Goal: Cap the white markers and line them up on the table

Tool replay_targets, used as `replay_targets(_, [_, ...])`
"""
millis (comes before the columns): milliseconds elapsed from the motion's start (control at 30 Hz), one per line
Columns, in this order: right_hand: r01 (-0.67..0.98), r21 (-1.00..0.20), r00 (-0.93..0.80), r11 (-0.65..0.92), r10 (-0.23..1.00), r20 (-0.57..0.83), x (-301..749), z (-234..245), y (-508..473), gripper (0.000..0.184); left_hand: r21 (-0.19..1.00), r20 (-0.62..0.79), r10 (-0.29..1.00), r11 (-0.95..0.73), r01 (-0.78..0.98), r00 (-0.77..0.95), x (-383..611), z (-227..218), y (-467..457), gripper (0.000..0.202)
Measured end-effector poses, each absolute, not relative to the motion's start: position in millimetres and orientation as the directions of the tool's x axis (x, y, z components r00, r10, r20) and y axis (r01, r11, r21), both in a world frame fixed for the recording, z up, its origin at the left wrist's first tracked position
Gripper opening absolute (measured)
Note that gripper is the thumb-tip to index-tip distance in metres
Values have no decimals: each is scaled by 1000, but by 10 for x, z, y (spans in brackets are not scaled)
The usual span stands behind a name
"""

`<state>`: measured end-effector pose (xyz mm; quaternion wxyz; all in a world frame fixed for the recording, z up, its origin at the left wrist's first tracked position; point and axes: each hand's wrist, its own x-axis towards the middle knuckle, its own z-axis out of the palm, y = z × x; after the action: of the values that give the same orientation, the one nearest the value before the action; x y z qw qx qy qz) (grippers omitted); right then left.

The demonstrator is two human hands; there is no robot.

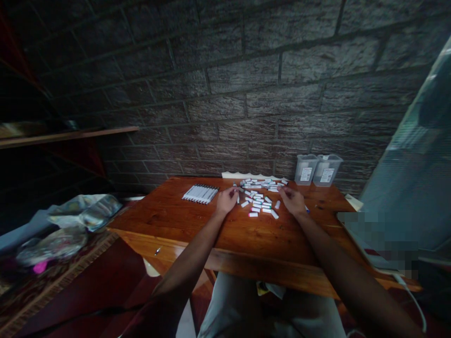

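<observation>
My left hand [227, 200] is over the wooden table with its fingertips pinched on a slim whitish marker [238, 198]. My right hand [293, 202] is across from it, fingers curled together at the tips near a white marker piece [273, 190]; what they hold is too small to make out. Between my hands lies a loose pile of short white marker caps [257, 205] with coloured ends, pink and green among them. Behind the caps lie several longer marker bodies [252, 187]. Left of my left hand, a neat row of white markers with black ends [200, 193] lies side by side.
Two clear plastic containers [327, 171] with labels stand at the table's back right. A blue-tipped piece [307, 210] lies beside my right wrist. A laptop-like flat object [373, 256] with a white cable is at right. The brick wall [243, 117] rises behind the table [169, 218].
</observation>
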<state>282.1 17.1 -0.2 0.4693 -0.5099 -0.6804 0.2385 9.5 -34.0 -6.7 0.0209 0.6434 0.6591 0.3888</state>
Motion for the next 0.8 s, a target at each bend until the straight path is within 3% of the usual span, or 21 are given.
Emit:
replay_targets(267, [490,-785,-75,379,915,396,2775,-20,151,44,276,262,866,356,893,-426,22,13,-453,37])
replay_targets(367, [504,-775,-86,381,915,394,2801,-58,185,44,156,290,832,447,881,-473,8,18,-470,38])
replay_targets(533, [512,-765,-106,392,912,397,2816,-104,225,48,38,350,823,465,884,-448,52,1,-464,38])
replay_targets(800, [557,-743,-111,370,920,375,2817,-106,229,44,85,271,922,264,961,-277,142,-61,-431,44])
